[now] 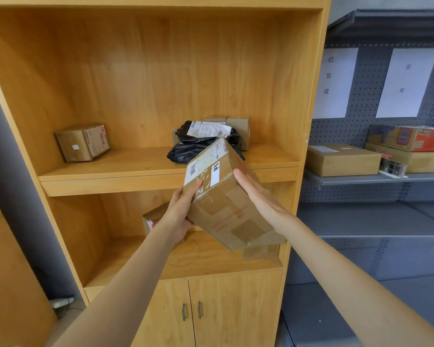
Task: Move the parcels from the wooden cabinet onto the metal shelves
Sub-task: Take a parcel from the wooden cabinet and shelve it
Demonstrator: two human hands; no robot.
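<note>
A taped box (226, 196) is held tilted in the air in front of the cabinet (145, 71), between both hands. The left hand (183, 206) grips its near left edge, thumb on the labelled top face and fingers curled beneath. The right hand (256, 194) lies flat along its right side, fingers straight and pressed to the cardboard.

Just behind the hands, on the cabinet's upper shelf, a black bag (198, 144) with a white label lies in front of two brown boxes (238, 126). Far left of the hands on the same shelf sits a small box (82, 142). Below the hands, on the lower shelf, another parcel (152, 219) shows partly behind the left wrist, and one (259, 250) peeks out under the held box.

Right of the hands stand the metal shelves (361, 180), carrying a flat box (342, 159) and stacked cartons (409, 137), with paper signs (409, 81) on the pegboard above.
</note>
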